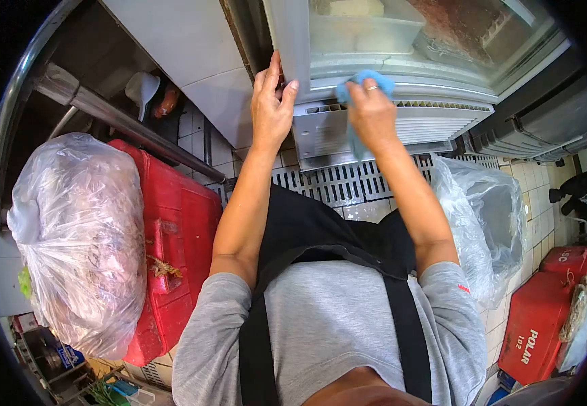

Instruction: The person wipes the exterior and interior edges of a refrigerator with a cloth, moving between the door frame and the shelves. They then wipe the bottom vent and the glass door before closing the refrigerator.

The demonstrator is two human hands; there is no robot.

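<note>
Soft blue cleaning cloth (361,91): crumpled, bunched at the top and trailing downward in a narrow hanging strip. Pressed against the lower frame of the glass-fronted white refrigerator cabinet (401,74), just above its slatted white vent grille. Cabinet door edge, pale and upright, stands just left of the cloth. Glass pane above, clouded.

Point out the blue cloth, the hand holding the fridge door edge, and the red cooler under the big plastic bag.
Blue cloth (363,84), head view, on the bunched top above the knuckles.
Left hand (271,108), head view, on the back of the hand.
Red plastic cooler (185,230), head view, on its lid.
</note>
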